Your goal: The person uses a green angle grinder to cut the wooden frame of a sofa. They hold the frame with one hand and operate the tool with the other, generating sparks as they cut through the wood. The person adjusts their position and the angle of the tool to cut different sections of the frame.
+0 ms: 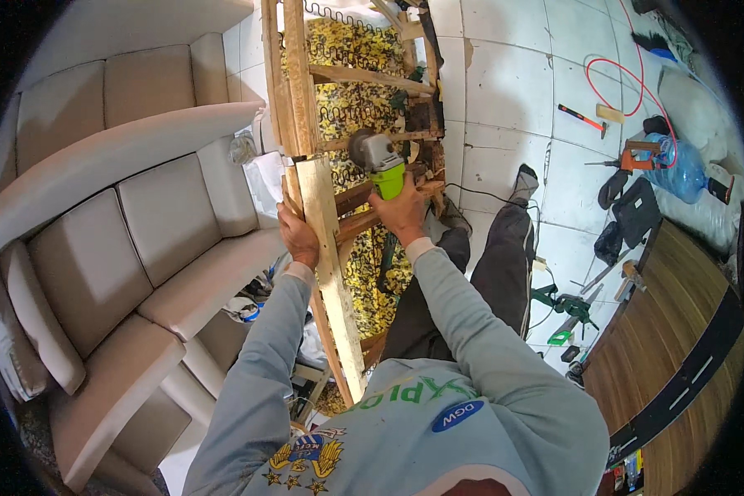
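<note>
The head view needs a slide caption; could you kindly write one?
Left hand against a wooden frame, right hand gripping a green grinder, beside beige sofas.

Nearer the tummy than the right hand's (401,211) grip, the pale blue shirt (364,471) has big green letters (398,394). Beside them, a blue oval (457,416) has white letters. Farther left, a badge (307,449) has small letters.

Sofas (83,264) stand left of frame (302,91); grinder (378,157) above frame, right of plank (326,223). Right of frame: hammer (581,120) far, drill (632,159) nearer, panel (678,355) nearest.
</note>
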`<state>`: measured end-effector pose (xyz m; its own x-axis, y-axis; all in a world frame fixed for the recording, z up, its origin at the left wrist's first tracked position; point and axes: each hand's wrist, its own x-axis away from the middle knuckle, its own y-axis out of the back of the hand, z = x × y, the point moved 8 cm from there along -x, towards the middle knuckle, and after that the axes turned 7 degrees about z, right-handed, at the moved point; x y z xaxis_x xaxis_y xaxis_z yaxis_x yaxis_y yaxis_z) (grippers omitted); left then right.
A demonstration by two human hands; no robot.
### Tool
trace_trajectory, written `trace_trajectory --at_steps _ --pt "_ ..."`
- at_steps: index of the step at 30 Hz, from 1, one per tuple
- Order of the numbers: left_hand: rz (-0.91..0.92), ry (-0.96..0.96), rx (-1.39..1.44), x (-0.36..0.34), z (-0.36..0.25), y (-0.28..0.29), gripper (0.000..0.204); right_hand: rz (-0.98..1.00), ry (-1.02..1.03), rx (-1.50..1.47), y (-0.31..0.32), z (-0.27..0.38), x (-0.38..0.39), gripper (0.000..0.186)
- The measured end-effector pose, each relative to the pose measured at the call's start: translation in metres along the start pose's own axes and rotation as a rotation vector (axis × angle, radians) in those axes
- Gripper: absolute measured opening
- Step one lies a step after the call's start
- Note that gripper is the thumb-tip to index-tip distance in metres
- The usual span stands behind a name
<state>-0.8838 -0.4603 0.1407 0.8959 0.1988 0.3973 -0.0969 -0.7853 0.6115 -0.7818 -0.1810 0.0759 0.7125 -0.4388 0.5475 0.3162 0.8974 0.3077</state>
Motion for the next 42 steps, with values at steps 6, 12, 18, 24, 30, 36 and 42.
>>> trace_trajectory --at_steps 6,12,18,24,30,36,42 --pt "-0.029 -0.019 -0.026 0.002 0.003 0.009 0.076 0.053 -0.023 -0.094 0.002 0.016 0.007 0.067" --pt "-0.020 -0.015 0.014 0.003 0.001 0.010 0.074 0.103 0.029 0.040 0.002 0.029 0.014 0.067" --pt "0.038 0.023 0.115 0.004 -0.006 -0.003 0.078 0.045 -0.006 -0.018 0.007 0.014 0.008 0.070" --pt "0.032 0.081 0.061 0.000 0.001 0.003 0.077 0.061 -0.066 -0.018 0.011 0.007 0.002 0.070" --pt "0.085 0.061 0.070 -0.002 0.006 0.005 0.070 0.039 -0.143 -0.015 0.010 -0.026 -0.012 0.072" --pt "0.115 0.073 0.129 -0.011 0.022 0.016 0.069 0.145 -0.097 -0.057 -0.009 -0.027 -0.004 0.082" --pt "0.190 0.099 0.250 -0.009 0.016 -0.002 0.072 -0.009 -0.181 -0.120 -0.002 -0.098 -0.040 0.066"
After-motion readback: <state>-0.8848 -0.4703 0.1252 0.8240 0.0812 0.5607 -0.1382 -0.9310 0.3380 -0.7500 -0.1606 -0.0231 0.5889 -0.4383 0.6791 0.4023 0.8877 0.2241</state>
